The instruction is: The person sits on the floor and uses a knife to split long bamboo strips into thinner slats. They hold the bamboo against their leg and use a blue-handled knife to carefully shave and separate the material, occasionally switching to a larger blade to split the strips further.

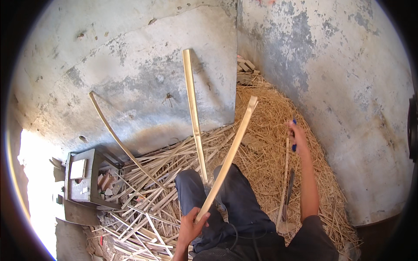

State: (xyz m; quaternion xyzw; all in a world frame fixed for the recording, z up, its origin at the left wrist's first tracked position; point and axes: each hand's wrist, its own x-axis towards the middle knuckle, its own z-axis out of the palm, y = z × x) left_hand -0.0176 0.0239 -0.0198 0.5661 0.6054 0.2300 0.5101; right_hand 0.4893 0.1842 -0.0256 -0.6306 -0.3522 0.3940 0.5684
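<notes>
My left hand [191, 226] is closed round the lower end of a long split bamboo strip [230, 156], which slants up and away to the right over my knees. Out to the right, my right hand [298, 137] is raised with curled fingers. Bits of a blue object [294, 148] show above and below its fingers; its kind is unclear. A thin pale strip [283, 187] stands below that hand. Beside it is a dark, blade-like piece [288, 195]. Another wide bamboo strip [193, 104] leans on the wall, its lower end between my knees.
A curved strip [117, 137] leans against the wall at left. Many loose strips [152, 209] cover the floor there. Straw-like shavings [265, 117] are heaped in the corner and along the right wall [348, 108]. A grey wooden box-like stand [82, 191] lies at far left.
</notes>
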